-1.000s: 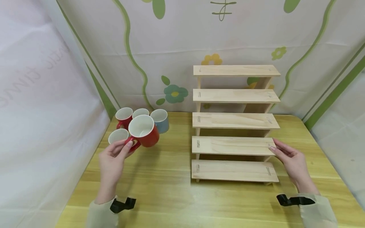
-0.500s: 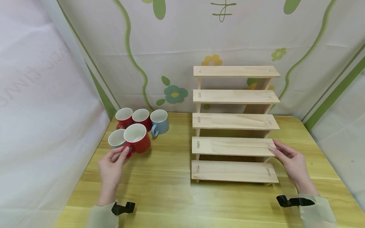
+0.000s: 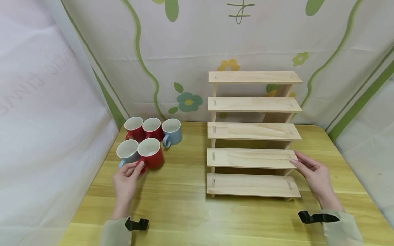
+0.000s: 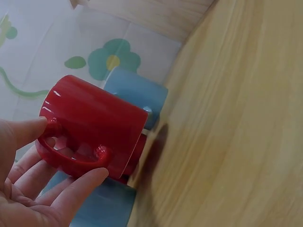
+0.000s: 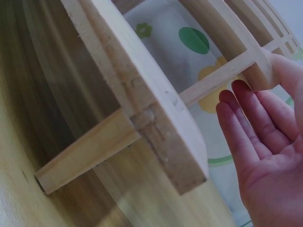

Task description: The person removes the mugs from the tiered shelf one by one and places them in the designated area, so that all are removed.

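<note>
My left hand [image 3: 125, 179] pinches the handle of a red mug [image 3: 154, 160] with a white inside, held upright at the front of a group of mugs. In the left wrist view the thumb and fingers grip the handle of this red mug [image 4: 97, 111], its base close over the table. Right beside it stands a light blue mug [image 3: 131, 157]. Over at the wooden tiered shelf [image 3: 252, 157], my right hand [image 3: 317, 176] holds the right end of the second-lowest board, thumb on top. In the right wrist view its fingers [image 5: 253, 118] extend below that board.
Behind the held mug stand two red mugs [image 3: 134, 132] and another light blue mug [image 3: 173, 134] in a row. The shelf has several stepped boards on the wooden table [image 3: 178, 212]. White patterned fabric [image 3: 184, 44] encloses the back and sides.
The red mug in my left hand has come down and nearer to me, ending beside the front blue mug. Mugs behind it show more fully. My right hand has stayed on the shelf.
</note>
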The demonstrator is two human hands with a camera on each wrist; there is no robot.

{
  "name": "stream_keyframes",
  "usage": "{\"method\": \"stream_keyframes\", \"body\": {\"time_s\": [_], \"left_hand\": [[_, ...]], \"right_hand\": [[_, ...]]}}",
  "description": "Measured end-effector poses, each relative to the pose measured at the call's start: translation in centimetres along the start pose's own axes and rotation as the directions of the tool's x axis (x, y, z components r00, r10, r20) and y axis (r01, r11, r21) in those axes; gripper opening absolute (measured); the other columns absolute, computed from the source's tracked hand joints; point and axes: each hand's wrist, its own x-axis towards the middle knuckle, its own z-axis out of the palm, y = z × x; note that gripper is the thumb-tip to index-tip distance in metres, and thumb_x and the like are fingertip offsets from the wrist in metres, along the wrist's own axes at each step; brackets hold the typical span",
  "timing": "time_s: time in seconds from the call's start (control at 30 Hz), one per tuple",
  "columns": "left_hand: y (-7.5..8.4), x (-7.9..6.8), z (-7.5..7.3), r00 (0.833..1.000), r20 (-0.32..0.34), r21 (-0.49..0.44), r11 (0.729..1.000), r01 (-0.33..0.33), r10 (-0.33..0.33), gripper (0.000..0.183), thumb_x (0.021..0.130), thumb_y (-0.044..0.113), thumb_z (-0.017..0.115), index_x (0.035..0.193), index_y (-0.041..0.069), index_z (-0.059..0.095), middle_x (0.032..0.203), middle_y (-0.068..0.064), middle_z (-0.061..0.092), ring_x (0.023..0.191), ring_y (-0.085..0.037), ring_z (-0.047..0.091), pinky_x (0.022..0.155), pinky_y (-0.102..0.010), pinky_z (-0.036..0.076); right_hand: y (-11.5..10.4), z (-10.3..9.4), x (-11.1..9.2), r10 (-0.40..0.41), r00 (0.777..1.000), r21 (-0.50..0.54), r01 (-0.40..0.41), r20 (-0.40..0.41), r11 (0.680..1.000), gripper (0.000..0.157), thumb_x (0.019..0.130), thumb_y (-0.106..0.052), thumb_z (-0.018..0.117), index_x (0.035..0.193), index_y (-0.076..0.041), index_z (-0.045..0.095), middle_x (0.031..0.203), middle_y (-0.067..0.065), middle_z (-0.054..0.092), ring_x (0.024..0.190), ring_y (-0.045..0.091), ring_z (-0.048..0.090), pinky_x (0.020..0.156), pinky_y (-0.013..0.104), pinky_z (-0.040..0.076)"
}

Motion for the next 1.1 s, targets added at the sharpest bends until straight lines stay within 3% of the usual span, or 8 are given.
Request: {"method": "stream_keyframes", "body": {"time_s": [0.1,0.3,0.73,1.1], "left_hand": [[-0.4,0.1,0.2,1.000,-0.006,0.012,1.000,0.014,-0.014,0.025,0.092,-0.001,0.075,0.107,-0.018,0.066,0.089,0.003,0.076,0.086,-0.014,0.074,0.074,-0.033,0.061],[-1.1,0.4,0.5,0.998,-0.032,0.036,0.998,0.052,-0.051,0.031,0.091,0.007,0.079,0.109,-0.015,0.068,0.093,0.000,0.076,0.088,-0.014,0.074,0.075,-0.035,0.061],[-1.5,0.7,1.0,0.997,-0.074,0.012,0.999,0.030,-0.029,0.032,0.090,0.011,0.080,0.107,-0.014,0.069,0.090,0.003,0.076,0.086,-0.013,0.074,0.072,-0.033,0.061],[-2.5,0.7,0.9,0.993,-0.086,0.027,0.996,0.085,-0.083,0.035,0.090,0.019,0.082,0.106,-0.009,0.069,0.094,0.002,0.076,0.090,-0.017,0.074,0.076,-0.033,0.061]], "right_hand": [[0.0,0.0,-0.1,-0.008,1.000,0.012,0.008,0.010,1.000,0.042,0.095,-0.001,0.072,0.136,-0.006,0.065,0.119,-0.013,0.071,0.105,-0.002,0.065,0.084,0.015,0.053],[-0.1,0.2,-0.1,-0.011,1.000,-0.019,0.011,0.002,1.000,0.044,0.094,-0.004,0.074,0.137,-0.006,0.064,0.119,-0.014,0.071,0.106,-0.003,0.064,0.084,0.014,0.053],[0.0,0.0,0.0,-0.002,1.000,-0.030,0.001,-0.014,1.000,0.045,0.095,-0.004,0.073,0.138,-0.005,0.063,0.119,-0.015,0.071,0.107,-0.003,0.063,0.084,0.014,0.053],[-0.2,0.1,-0.1,-0.001,1.000,-0.034,0.001,-0.006,0.999,0.044,0.095,-0.006,0.073,0.138,-0.006,0.063,0.118,-0.014,0.070,0.105,-0.003,0.064,0.083,0.014,0.053]]}}
